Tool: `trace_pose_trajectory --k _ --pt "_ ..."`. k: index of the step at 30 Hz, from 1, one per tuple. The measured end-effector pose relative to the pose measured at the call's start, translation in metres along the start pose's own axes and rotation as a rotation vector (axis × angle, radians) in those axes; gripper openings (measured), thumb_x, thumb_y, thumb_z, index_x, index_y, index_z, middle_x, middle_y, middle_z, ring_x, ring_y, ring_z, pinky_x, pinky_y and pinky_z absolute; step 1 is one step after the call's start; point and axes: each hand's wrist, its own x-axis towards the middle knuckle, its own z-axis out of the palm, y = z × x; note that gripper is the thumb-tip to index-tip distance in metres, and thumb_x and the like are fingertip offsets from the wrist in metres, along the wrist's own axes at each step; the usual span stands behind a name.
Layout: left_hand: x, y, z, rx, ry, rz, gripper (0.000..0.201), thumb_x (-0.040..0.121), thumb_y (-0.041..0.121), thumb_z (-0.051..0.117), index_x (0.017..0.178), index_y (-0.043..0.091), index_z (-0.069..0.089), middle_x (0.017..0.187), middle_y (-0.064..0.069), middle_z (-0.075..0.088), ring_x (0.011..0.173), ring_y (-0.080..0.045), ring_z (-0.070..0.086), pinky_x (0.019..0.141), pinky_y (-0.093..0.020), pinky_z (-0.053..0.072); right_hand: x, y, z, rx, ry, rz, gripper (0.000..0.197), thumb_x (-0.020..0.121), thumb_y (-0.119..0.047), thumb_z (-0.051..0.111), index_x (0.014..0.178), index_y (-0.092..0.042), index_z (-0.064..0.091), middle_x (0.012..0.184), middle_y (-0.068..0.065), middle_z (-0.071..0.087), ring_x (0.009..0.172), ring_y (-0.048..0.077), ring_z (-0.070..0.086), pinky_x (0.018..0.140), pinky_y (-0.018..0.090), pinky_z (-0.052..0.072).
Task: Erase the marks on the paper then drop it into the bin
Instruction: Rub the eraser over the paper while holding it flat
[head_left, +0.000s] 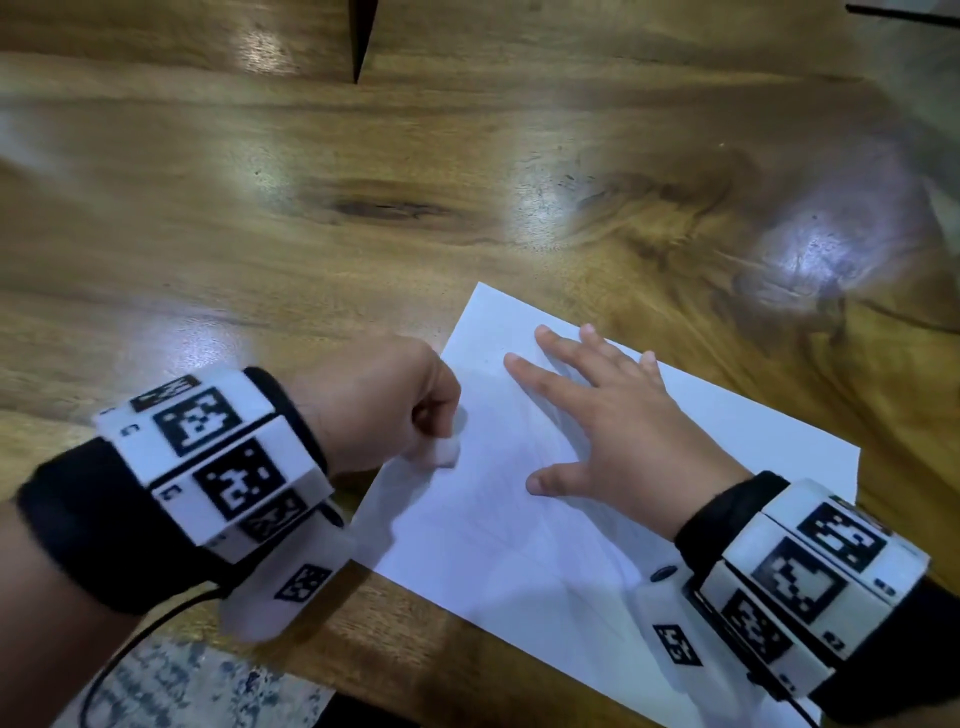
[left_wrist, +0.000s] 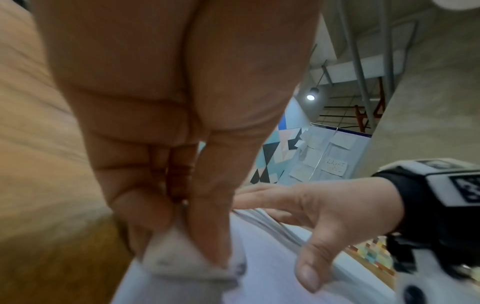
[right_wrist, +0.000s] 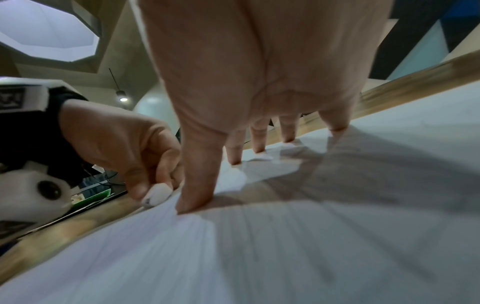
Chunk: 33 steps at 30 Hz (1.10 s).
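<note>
A white sheet of paper (head_left: 509, 551) lies at an angle on the wooden table, with only faint grey lines on it. My left hand (head_left: 395, 410) is curled round a small white eraser (head_left: 448, 451) and holds its tip on the paper's left edge. The eraser (left_wrist: 187, 263) shows smudged grey corners between thumb and fingers, and in the right wrist view the eraser (right_wrist: 157, 194) sits beside my right thumb. My right hand (head_left: 613, 415) lies spread flat on the paper (right_wrist: 285, 246), fingers straight, pressing it down.
The wooden table (head_left: 363, 208) stretches far ahead and to the left. Its near edge runs just below my wrists, with speckled floor (head_left: 171, 686) beyond it. No bin is in view.
</note>
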Motion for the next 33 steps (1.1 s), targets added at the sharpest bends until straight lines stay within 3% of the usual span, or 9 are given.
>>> trace_pose_trajectory --k 3,5,7,11,16,22,24,28,33 --pt "0.013 0.005 -0.005 -0.05 0.163 -0.014 0.008 0.069 0.022 0.075 0.068 0.019 0.067 0.057 0.009 0.057 0.055 -0.007 0.048 0.047 -0.008 0.032 0.0 0.0 0.0 -0.002 0.006 0.001 0.094 0.073 -0.052 0.067 0.142 -0.049 0.003 0.154 -0.021 -0.012 0.143 0.01 -0.019 0.115 0.047 -0.009" --pt "0.021 0.013 -0.006 -0.044 0.265 -0.026 0.008 0.074 0.011 0.068 0.072 0.018 0.067 0.063 0.006 0.057 0.064 -0.013 0.049 0.049 -0.015 0.034 -0.001 0.0 0.0 0.0 0.005 0.005 0.094 0.073 -0.052 0.067 0.142 -0.049 0.004 0.155 -0.02 -0.011 0.143 0.01 -0.019 0.115 0.047 -0.01" --pt "0.019 0.012 -0.001 -0.011 0.254 -0.021 0.01 0.074 0.013 0.069 0.068 0.019 0.064 0.058 0.009 0.052 0.061 -0.014 0.047 0.051 -0.02 0.032 0.0 0.001 0.0 -0.002 0.003 0.004 0.094 0.073 -0.052 0.067 0.142 -0.049 0.004 0.154 -0.021 -0.012 0.142 0.01 -0.019 0.115 0.047 -0.01" --pt "-0.002 0.003 0.003 -0.01 0.042 -0.001 0.018 0.067 0.029 0.076 0.06 0.017 0.063 0.053 0.008 0.055 0.051 -0.003 0.048 0.046 -0.007 0.031 0.0 0.002 0.001 0.008 0.013 -0.003 0.094 0.073 -0.052 0.067 0.142 -0.05 0.004 0.155 -0.021 -0.011 0.142 0.01 -0.019 0.115 0.046 -0.01" --pt "0.018 0.008 -0.007 -0.09 0.3 -0.048 0.008 0.07 0.019 0.074 0.073 0.014 0.068 0.066 -0.001 0.064 0.064 -0.014 0.052 0.051 -0.012 0.034 0.0 0.002 0.001 0.005 0.011 -0.005 0.094 0.073 -0.052 0.067 0.142 -0.05 0.003 0.155 -0.02 -0.012 0.143 0.01 -0.019 0.115 0.047 -0.01" --pt "-0.007 0.0 0.003 -0.007 0.083 -0.069 0.024 0.066 0.034 0.076 0.055 0.02 0.059 0.05 0.009 0.051 0.05 -0.003 0.044 0.048 -0.02 0.032 0.0 0.002 0.001 0.016 0.02 -0.009 0.094 0.073 -0.051 0.068 0.142 -0.049 0.005 0.155 -0.02 -0.01 0.142 0.01 -0.019 0.115 0.046 -0.011" --pt "-0.002 0.002 0.0 -0.069 0.145 -0.102 0.019 0.068 0.031 0.075 0.061 0.02 0.062 0.054 0.011 0.053 0.053 -0.003 0.046 0.048 -0.019 0.032 0.0 0.001 0.001 0.014 0.02 -0.007 0.094 0.073 -0.05 0.068 0.142 -0.049 0.004 0.155 -0.02 -0.01 0.142 0.01 -0.019 0.115 0.046 -0.011" --pt "0.009 0.009 -0.001 -0.036 0.303 -0.124 0.011 0.072 0.019 0.071 0.068 0.015 0.062 0.059 0.007 0.052 0.065 -0.019 0.051 0.055 -0.023 0.037 0.0 0.001 0.002 0.024 0.019 -0.009 0.094 0.073 -0.05 0.068 0.142 -0.05 0.004 0.155 -0.02 -0.01 0.142 0.01 -0.019 0.115 0.047 -0.011" --pt "-0.014 -0.003 0.006 0.014 0.083 -0.08 0.029 0.068 0.033 0.075 0.052 0.024 0.053 0.052 0.009 0.051 0.052 -0.003 0.044 0.051 -0.023 0.034 0.0 0.002 0.002 0.028 0.023 -0.015 0.093 0.073 -0.05 0.069 0.142 -0.049 0.006 0.155 -0.02 -0.01 0.142 0.009 -0.019 0.114 0.046 -0.012"
